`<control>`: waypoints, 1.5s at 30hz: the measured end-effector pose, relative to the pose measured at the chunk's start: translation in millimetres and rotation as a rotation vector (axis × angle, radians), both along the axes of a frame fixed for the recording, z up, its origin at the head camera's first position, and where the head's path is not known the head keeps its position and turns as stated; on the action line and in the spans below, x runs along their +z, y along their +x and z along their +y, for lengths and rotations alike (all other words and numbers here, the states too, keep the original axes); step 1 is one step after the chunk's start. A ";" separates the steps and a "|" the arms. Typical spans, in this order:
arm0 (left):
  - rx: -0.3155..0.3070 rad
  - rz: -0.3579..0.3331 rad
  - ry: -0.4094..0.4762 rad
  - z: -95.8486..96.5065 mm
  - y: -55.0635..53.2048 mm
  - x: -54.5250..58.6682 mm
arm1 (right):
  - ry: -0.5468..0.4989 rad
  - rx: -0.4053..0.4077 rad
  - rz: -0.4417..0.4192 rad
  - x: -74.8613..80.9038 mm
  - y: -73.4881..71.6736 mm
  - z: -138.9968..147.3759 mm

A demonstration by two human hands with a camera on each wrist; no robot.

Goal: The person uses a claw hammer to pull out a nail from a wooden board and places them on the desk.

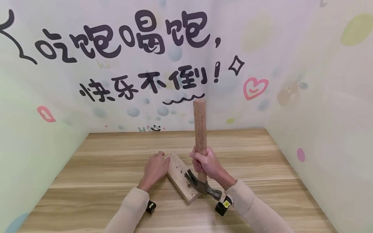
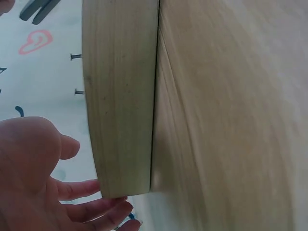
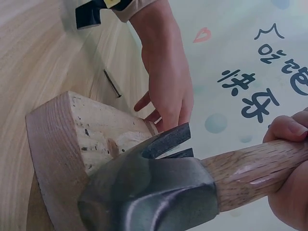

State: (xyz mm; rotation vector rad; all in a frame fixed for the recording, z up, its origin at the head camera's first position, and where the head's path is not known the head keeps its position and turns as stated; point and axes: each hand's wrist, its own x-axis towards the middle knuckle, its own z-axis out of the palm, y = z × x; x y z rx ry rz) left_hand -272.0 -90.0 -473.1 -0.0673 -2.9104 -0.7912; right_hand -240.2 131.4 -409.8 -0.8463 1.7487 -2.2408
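A wooden block (image 1: 180, 178) pitted with holes lies at a slant on the table. Two nails (image 2: 77, 92) stick out of its top face in the left wrist view. My left hand (image 1: 155, 168) touches the block's far end with its fingers, thumb held apart from the wood. The right hand (image 1: 205, 161) grips a claw hammer (image 1: 200, 129) by its wooden handle, which points up. Its dark metal head hangs low at the block's near right side, with the claw (image 3: 168, 142) turned toward the block and overlapping it in the head view.
A loose nail (image 3: 111, 83) lies on the table (image 1: 116, 191) beyond the block in the right wrist view. Printed walls (image 1: 140, 64) enclose the back and sides of the wood-grain tabletop. Small black cameras (image 1: 221, 208) sit at both wrists.
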 end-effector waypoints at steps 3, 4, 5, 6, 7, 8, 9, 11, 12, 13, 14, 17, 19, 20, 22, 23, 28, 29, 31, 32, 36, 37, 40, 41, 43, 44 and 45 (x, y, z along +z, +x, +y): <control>-0.001 -0.018 -0.011 3.1 -3.9 -3.7 | 0.007 -0.002 -0.014 0.1 0.9 -0.8; -0.003 -0.024 -0.015 4.0 -4.9 -5.0 | 0.010 -0.003 -0.022 0.3 1.2 -1.2; -0.005 -0.032 -0.020 4.7 -5.9 -5.9 | 0.015 -0.005 -0.030 0.6 1.4 -1.7; -0.008 -0.041 -0.023 5.4 -6.8 -6.8 | 0.022 -0.009 -0.041 1.0 1.8 -2.2; -0.012 -0.050 -0.025 5.9 -7.4 -7.3 | 0.030 -0.012 -0.048 1.6 1.9 -2.7; -0.014 -0.063 -0.024 6.7 -8.1 -7.9 | 0.040 -0.015 -0.055 2.5 2.1 -3.5; -0.014 -0.072 -0.022 7.3 -8.7 -8.9 | 0.054 -0.016 -0.061 3.6 2.2 -4.3; -0.016 -0.088 -0.020 8.7 -10.3 -10.3 | 0.087 -0.026 -0.071 5.9 2.3 -5.9; -0.017 -0.094 -0.020 9.2 -11.3 -11.3 | 0.107 -0.035 -0.077 7.0 2.2 -6.6; -0.018 -0.098 -0.019 10.0 -12.3 -11.9 | 0.127 -0.043 -0.083 8.1 1.9 -7.5; -0.019 -0.101 -0.019 10.9 -13.6 -13.0 | 0.147 -0.051 -0.094 9.2 1.5 -8.4; -0.027 -0.097 -0.021 12.2 -17.6 -14.9 | 0.210 -0.083 -0.116 12.0 -1.0 -11.8; -0.031 -0.093 -0.018 13.2 -19.7 -15.2 | 0.247 -0.098 -0.132 13.5 -3.6 -14.9; -0.034 -0.090 -0.019 13.6 -20.5 -15.2 | 0.261 -0.099 -0.143 14.0 -5.0 -16.6; -0.038 -0.088 -0.016 14.6 -21.3 -14.7 | 0.292 -0.104 -0.157 14.9 -7.8 -20.6; -0.039 -0.089 -0.013 15.3 -21.7 -14.5 | 0.307 -0.108 -0.165 15.2 -9.4 -22.9; -0.064 -0.099 -0.028 17.2 -23.7 -14.1 | 0.407 -0.147 -0.172 16.3 -17.7 -35.8; -0.069 -0.096 -0.037 17.6 -24.2 -14.0 | 0.432 -0.157 -0.167 16.4 -19.7 -38.3; -0.077 -0.088 -0.049 18.0 -24.8 -13.7 | 0.476 -0.173 -0.164 16.6 -23.6 -43.5; -0.080 -0.079 -0.053 18.1 -25.1 -13.5 | 0.497 -0.180 -0.162 16.7 -25.6 -46.2; -0.089 -0.048 -0.053 18.7 -26.8 -14.3 | 0.568 -0.210 -0.162 16.0 -33.4 -55.6; -0.092 -0.038 -0.052 19.0 -27.3 -14.5 | 0.576 -0.220 -0.170 16.0 -35.1 -57.9; -0.105 -0.004 -0.055 19.5 -28.4 -15.6 | 0.583 -0.249 -0.204 15.6 -40.0 -64.3; -0.110 0.003 -0.054 19.6 -28.6 -15.7 | 0.584 -0.256 -0.215 15.6 -41.4 -66.2; -0.114 0.003 -0.056 19.8 -28.9 -15.9 | 0.588 -0.266 -0.234 15.4 -43.9 -69.6; -0.115 0.001 -0.057 19.9 -28.8 -15.9 | 0.592 -0.269 -0.238 15.0 -45.1 -71.0; -0.115 -0.005 -0.059 19.9 -28.8 -15.9 | 0.594 -0.269 -0.245 14.5 -46.5 -72.3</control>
